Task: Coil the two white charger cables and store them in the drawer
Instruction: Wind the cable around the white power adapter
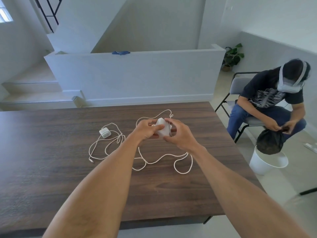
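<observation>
Here both hands, left hand (pixel 147 128) and right hand (pixel 178 133), grip one white charger brick (pixel 162 128).

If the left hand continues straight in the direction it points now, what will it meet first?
Most likely the large white charger block it already grips: the left hand points rightward at it, with the right hand just beyond. Depth is uncertain.
</observation>
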